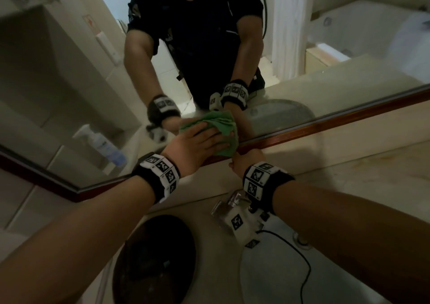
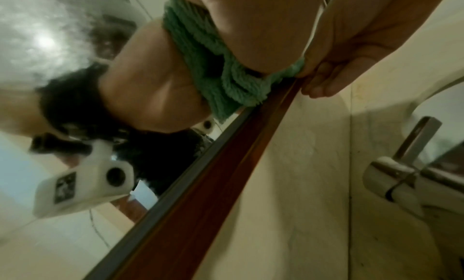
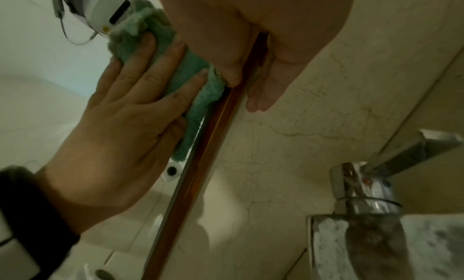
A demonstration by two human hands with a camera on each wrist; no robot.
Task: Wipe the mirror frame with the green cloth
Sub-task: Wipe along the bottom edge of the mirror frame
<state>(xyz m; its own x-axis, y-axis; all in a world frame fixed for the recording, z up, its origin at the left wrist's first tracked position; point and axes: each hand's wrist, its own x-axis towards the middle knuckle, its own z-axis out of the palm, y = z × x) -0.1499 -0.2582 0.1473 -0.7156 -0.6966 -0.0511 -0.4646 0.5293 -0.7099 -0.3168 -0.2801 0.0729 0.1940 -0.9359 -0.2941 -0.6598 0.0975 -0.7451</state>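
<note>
The left hand (image 1: 197, 145) lies flat with its fingers spread and straight, pressing the green cloth (image 1: 221, 126) against the glass just above the bottom rail of the mirror frame (image 1: 302, 129). The right hand (image 1: 246, 161) sits just beside it, on the frame itself; from the right wrist view its fingers (image 3: 258, 97) drop over the front of the wooden rail onto the wall below while the thumb comes down on the cloth's lower edge, so it seems to pinch cloth and rail together, though how firmly I cannot tell.

The cloth is bunched, and most of it rests on the mirror glass, with only its lower edge touching the wood. That is the main risk: a stroke along the rail from here would polish glass more than frame, and could smear the mirror. The bunch could also slip from under a flat palm, since nothing is curled round it on the left side, and drop toward the sink (image 1: 158, 257) below.

Further out, the tap (image 3: 364, 189) stands near, under the right wrist, on the desk beneath the frame's bottom edge. A sweep to the right may knock the wrist or its camera cable (image 1: 304, 273) against the tap lever. A spray bottle (image 1: 102, 145) shows only as a reflection at the left; an elbow swinging back could catch it.
</note>
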